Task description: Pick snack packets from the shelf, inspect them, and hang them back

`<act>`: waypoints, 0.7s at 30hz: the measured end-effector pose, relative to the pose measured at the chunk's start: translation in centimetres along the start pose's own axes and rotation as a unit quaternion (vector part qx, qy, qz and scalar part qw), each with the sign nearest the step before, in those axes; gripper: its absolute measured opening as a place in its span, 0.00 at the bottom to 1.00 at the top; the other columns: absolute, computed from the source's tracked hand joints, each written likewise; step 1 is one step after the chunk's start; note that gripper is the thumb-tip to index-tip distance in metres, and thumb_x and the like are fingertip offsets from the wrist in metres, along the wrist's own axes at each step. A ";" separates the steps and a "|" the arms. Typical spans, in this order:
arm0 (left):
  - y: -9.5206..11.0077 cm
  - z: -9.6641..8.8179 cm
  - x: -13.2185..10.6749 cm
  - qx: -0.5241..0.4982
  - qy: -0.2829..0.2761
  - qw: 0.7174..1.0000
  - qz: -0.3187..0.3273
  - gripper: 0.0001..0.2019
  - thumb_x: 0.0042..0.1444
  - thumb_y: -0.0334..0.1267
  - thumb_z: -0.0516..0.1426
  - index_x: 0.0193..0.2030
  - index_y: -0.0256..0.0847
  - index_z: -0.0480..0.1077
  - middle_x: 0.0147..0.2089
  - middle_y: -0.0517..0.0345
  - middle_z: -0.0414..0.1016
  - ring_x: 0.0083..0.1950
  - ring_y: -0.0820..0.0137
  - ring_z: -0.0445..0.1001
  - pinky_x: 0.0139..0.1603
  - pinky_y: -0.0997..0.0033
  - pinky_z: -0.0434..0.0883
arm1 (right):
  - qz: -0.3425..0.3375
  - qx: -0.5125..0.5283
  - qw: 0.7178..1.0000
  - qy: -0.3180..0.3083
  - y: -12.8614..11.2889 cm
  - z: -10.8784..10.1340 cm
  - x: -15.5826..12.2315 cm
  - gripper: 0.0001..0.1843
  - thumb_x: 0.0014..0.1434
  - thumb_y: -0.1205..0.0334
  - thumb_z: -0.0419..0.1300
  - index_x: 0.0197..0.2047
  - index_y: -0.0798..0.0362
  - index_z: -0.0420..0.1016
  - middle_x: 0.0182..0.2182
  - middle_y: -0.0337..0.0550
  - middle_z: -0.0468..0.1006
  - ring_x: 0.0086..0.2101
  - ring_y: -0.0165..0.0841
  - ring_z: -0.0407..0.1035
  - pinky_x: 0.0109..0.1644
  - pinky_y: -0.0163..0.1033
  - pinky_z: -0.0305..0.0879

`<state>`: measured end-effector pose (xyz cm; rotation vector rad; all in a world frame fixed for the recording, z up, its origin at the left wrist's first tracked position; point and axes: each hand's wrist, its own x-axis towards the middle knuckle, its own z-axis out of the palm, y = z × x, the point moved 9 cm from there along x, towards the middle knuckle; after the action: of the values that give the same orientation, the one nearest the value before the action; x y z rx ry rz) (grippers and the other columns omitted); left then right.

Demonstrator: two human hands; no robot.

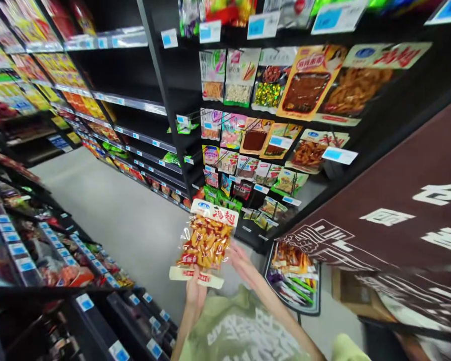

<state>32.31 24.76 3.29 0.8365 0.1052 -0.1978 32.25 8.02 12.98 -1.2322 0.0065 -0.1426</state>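
A clear vacuum-sealed snack pack (208,239) is held upright in front of my body, its white header at the top and a cream strip along the bottom. Golden-brown pieces of food show through the plastic. My left hand (196,290) grips the bottom edge, with the thumb on the front and the other fingers behind. At the right edge, my right hand (241,259) supports the pack, its fingertips partly hidden behind it. A similar larger pack (361,87) hangs on the rack at the upper right.
Several rows of hanging snack bags (300,82) fill the rack ahead. Dark shelves (131,103) run leftward beside the grey aisle floor (116,215). Lower left stands another shelf unit (97,321) with price tags. At right are a brown printed panel (409,215) and a basket of packets (295,278).
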 end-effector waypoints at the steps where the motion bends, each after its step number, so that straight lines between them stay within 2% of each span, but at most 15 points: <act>1: 0.0 -0.1 -0.1 -0.009 0.006 1.000 0.001 0.28 0.46 0.57 0.69 0.53 0.50 0.74 0.57 0.51 0.77 0.64 0.53 0.70 0.62 0.52 0.71 | 0.005 0.026 1.000 -0.017 0.4 0.4 0.0 0.29 0.46 0.44 0.73 0.47 0.49 0.76 0.44 0.48 0.81 0.46 0.46 0.76 0.50 0.50 0.71; 3: -0.2 0.2 -0.5 -0.016 -0.003 1.000 -0.011 0.27 0.45 0.50 0.71 0.52 0.49 0.74 0.56 0.51 0.77 0.64 0.52 0.70 0.63 0.50 0.70 | -0.004 0.070 0.997 -0.018 0.4 0.9 0.5 0.28 0.43 0.49 0.75 0.47 0.47 0.76 0.43 0.44 0.81 0.45 0.43 0.76 0.52 0.47 0.70; 5: -0.2 0.4 -1.1 -0.013 -0.013 1.000 -0.023 0.27 0.44 0.46 0.72 0.52 0.47 0.74 0.54 0.50 0.78 0.63 0.51 0.72 0.64 0.48 0.69 | -0.021 0.087 0.996 0.016 0.1 0.6 0.9 0.25 0.44 0.52 0.75 0.45 0.47 0.76 0.42 0.42 0.81 0.43 0.40 0.77 0.52 0.46 0.71; 9: 0.2 -0.1 -2.1 0.007 0.000 1.000 -0.017 0.29 0.43 0.44 0.72 0.53 0.43 0.72 0.51 0.49 0.80 0.62 0.50 0.73 0.65 0.47 0.68 | -0.023 0.093 0.994 0.045 0.3 0.1 0.5 0.24 0.44 0.53 0.75 0.44 0.48 0.77 0.41 0.41 0.82 0.41 0.39 0.77 0.50 0.45 0.72; 12: 0.7 0.5 -2.2 0.048 -0.045 0.998 0.007 0.26 0.49 0.49 0.68 0.54 0.43 0.71 0.52 0.48 0.79 0.63 0.52 0.71 0.66 0.47 0.67 | -0.039 0.073 0.995 0.060 0.2 -0.6 0.0 0.23 0.45 0.55 0.75 0.45 0.48 0.78 0.40 0.42 0.82 0.43 0.41 0.76 0.50 0.45 0.73; 15: 1.0 0.9 -2.0 0.123 -0.088 0.988 0.026 0.24 0.58 0.57 0.58 0.53 0.41 0.72 0.52 0.46 0.79 0.63 0.53 0.71 0.67 0.48 0.66 | -0.046 0.065 0.995 0.065 0.4 -0.9 0.0 0.24 0.47 0.55 0.75 0.47 0.48 0.79 0.42 0.44 0.82 0.44 0.42 0.76 0.49 0.45 0.73; 17: 1.3 0.6 -1.9 0.143 -0.078 0.986 0.030 0.26 0.60 0.60 0.54 0.53 0.40 0.73 0.51 0.45 0.79 0.63 0.53 0.71 0.66 0.47 0.67 | -0.044 0.065 0.995 0.069 0.6 -1.0 0.0 0.24 0.47 0.54 0.75 0.47 0.49 0.79 0.44 0.44 0.82 0.44 0.42 0.76 0.48 0.45 0.73; 21: 1.5 0.6 -1.7 0.114 -0.072 0.991 0.015 0.29 0.58 0.62 0.55 0.53 0.41 0.73 0.51 0.47 0.79 0.63 0.52 0.71 0.65 0.45 0.67 | -0.046 0.061 0.994 0.074 1.2 -1.3 0.2 0.24 0.47 0.53 0.74 0.47 0.50 0.79 0.45 0.45 0.82 0.45 0.42 0.75 0.48 0.44 0.73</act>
<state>30.96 25.52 5.05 1.0489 -0.0668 -0.2441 32.44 7.15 11.43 -1.0973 0.0686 -0.3091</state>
